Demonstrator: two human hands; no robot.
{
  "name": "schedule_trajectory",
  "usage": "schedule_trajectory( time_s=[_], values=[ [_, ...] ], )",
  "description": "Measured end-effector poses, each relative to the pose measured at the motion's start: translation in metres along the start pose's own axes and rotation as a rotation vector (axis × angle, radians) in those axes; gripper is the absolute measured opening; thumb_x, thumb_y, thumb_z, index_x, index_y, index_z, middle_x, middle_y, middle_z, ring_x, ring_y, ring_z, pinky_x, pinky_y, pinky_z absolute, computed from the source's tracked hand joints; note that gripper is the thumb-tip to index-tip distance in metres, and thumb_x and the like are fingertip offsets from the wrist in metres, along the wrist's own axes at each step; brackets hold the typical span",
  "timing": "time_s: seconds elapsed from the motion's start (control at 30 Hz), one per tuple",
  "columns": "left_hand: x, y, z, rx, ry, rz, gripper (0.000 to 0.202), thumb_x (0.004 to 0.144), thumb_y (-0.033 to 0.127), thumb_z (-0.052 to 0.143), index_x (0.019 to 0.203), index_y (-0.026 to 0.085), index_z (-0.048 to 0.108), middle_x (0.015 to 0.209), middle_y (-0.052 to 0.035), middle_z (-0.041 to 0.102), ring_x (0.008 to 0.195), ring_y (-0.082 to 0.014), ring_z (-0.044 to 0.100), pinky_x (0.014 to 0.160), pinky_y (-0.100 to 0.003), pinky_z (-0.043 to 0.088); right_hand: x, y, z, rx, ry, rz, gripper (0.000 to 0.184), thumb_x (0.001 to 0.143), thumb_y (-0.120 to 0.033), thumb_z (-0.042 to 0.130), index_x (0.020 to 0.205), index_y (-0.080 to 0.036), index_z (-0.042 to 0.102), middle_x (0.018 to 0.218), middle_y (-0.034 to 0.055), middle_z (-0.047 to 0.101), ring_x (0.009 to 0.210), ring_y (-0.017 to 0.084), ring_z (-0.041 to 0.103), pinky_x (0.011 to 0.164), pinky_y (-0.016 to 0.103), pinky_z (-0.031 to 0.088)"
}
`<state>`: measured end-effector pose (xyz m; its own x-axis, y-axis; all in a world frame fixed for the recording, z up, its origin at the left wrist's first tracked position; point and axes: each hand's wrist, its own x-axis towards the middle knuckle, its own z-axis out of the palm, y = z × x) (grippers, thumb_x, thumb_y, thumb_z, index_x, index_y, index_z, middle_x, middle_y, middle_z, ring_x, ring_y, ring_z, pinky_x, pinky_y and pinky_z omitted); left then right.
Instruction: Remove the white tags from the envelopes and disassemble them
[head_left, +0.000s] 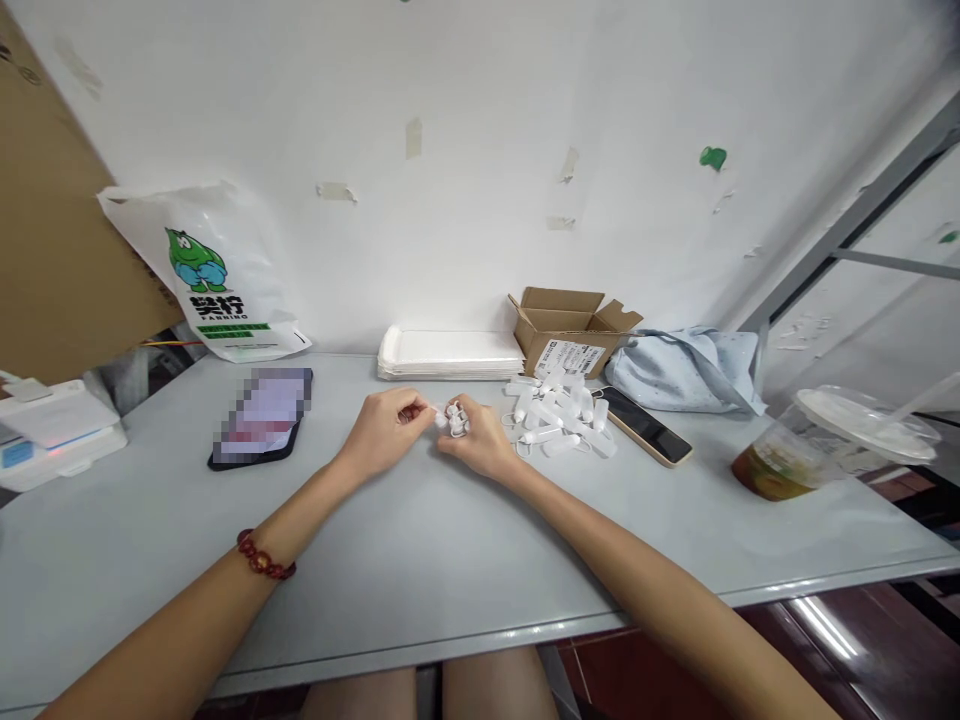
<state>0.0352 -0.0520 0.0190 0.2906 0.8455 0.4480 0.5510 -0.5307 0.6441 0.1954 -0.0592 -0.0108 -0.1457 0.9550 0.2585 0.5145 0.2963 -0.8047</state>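
My right hand is wrapped round a bunch of small white plastic bottles, held upright with their caps and small loops showing above the fingers. Just to the left, my left hand is closed in a pinch, its fingertips close to the bunch. Whatever thin thing it pinches is too small to make out. Right of my hands lies a loose pile of similar translucent squeeze bottles, several of them with looped caps.
Behind stand a stack of white padded envelopes and an open cardboard box. Phones lie left and right. A drink cup, a blue pouch, a white bag and a white device are on the table.
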Motion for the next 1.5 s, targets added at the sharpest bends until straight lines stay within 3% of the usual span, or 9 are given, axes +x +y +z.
schedule_trajectory(
  time_s=[0.33, 0.6, 0.77, 0.87, 1.0, 1.13, 1.27, 1.37, 1.5],
  values=[
    [0.006, -0.003, -0.016, -0.043, -0.095, -0.147, 0.018, 0.064, 0.028, 0.060, 0.052, 0.015, 0.063, 0.048, 0.0027, 0.056, 0.049, -0.0098, 0.047, 0.048, -0.021, 0.034, 0.000, 0.001, 0.006, -0.012, -0.027, -0.046, 0.027, 0.057, -0.024, 0.064, 0.080, -0.021, 0.050, 0.066, -0.0062, 0.050, 0.059, 0.010, 0.043, 0.056, 0.022, 0.034],
    [0.008, -0.002, -0.028, -0.158, -0.308, -0.227, 0.021, 0.067, 0.028, 0.060, 0.050, 0.016, 0.062, 0.044, 0.0020, 0.055, 0.045, -0.0092, 0.044, 0.046, -0.021, 0.033, -0.001, 0.001, 0.008, -0.061, -0.038, -0.100, 0.028, 0.059, -0.022, 0.063, 0.083, -0.021, 0.050, 0.069, -0.0054, 0.052, 0.060, 0.011, 0.045, 0.057, 0.022, 0.034],
    [0.009, -0.008, -0.034, -0.288, -0.281, -0.212, 0.024, 0.068, 0.027, 0.060, 0.047, 0.018, 0.058, 0.040, 0.0021, 0.051, 0.048, -0.0108, 0.048, 0.054, -0.023, 0.041, -0.001, 0.005, 0.005, -0.105, -0.019, -0.109, 0.027, 0.061, -0.022, 0.062, 0.085, -0.021, 0.051, 0.071, -0.0039, 0.053, 0.063, 0.012, 0.046, 0.059, 0.023, 0.035],
    [0.008, -0.005, -0.035, -0.311, -0.223, -0.203, 0.024, 0.072, 0.034, 0.062, 0.054, 0.018, 0.063, 0.041, 0.0027, 0.050, 0.048, -0.0102, 0.047, 0.054, -0.023, 0.042, -0.001, 0.008, 0.003, -0.154, -0.001, -0.121, 0.025, 0.062, -0.021, 0.060, 0.085, -0.021, 0.050, 0.073, -0.0026, 0.054, 0.065, 0.013, 0.048, 0.060, 0.024, 0.035],
    [0.004, 0.001, -0.023, -0.242, -0.139, -0.113, 0.021, 0.071, 0.038, 0.065, 0.071, 0.017, 0.070, 0.056, 0.0013, 0.056, 0.052, -0.0095, 0.047, 0.049, -0.021, 0.037, -0.003, 0.007, 0.003, -0.317, -0.007, -0.172, 0.022, 0.066, -0.020, 0.057, 0.087, -0.020, 0.049, 0.080, 0.0006, 0.057, 0.069, 0.015, 0.050, 0.060, 0.024, 0.034],
    [-0.003, 0.001, -0.009, -0.016, -0.108, 0.105, 0.017, 0.076, 0.032, 0.060, 0.078, 0.020, 0.072, 0.065, 0.0000, 0.057, 0.059, -0.0104, 0.048, 0.055, -0.023, 0.039, -0.005, 0.005, 0.005, -0.465, -0.030, -0.211, 0.021, 0.070, -0.019, 0.054, 0.090, -0.019, 0.049, 0.090, 0.0059, 0.059, 0.077, 0.018, 0.052, 0.062, 0.026, 0.036],
    [-0.007, 0.000, -0.007, 0.209, -0.124, 0.244, 0.020, 0.084, 0.026, 0.050, 0.081, 0.021, 0.069, 0.074, -0.0020, 0.059, 0.067, -0.0130, 0.052, 0.058, -0.025, 0.037, -0.005, 0.007, 0.005, -0.527, -0.019, -0.226, 0.023, 0.072, -0.019, 0.053, 0.095, -0.019, 0.049, 0.093, 0.0069, 0.060, 0.081, 0.019, 0.054, 0.065, 0.027, 0.036],
    [-0.007, 0.000, -0.010, 0.281, -0.178, 0.281, 0.021, 0.086, 0.025, 0.045, 0.078, 0.019, 0.063, 0.078, -0.0033, 0.058, 0.074, -0.0161, 0.053, 0.061, -0.027, 0.037, -0.005, 0.005, 0.004, -0.565, -0.039, -0.217, 0.023, 0.074, -0.021, 0.053, 0.097, -0.019, 0.049, 0.095, 0.0073, 0.060, 0.082, 0.019, 0.054, 0.063, 0.026, 0.034],
    [0.000, -0.003, -0.018, 0.216, -0.204, 0.239, 0.020, 0.086, 0.025, 0.045, 0.070, 0.018, 0.055, 0.075, -0.0033, 0.057, 0.073, -0.0172, 0.053, 0.064, -0.028, 0.038, -0.007, -0.002, 0.004, -0.605, -0.089, -0.180, 0.022, 0.076, -0.021, 0.053, 0.098, -0.018, 0.049, 0.096, 0.0089, 0.060, 0.083, 0.021, 0.054, 0.062, 0.027, 0.034]
  ],
)
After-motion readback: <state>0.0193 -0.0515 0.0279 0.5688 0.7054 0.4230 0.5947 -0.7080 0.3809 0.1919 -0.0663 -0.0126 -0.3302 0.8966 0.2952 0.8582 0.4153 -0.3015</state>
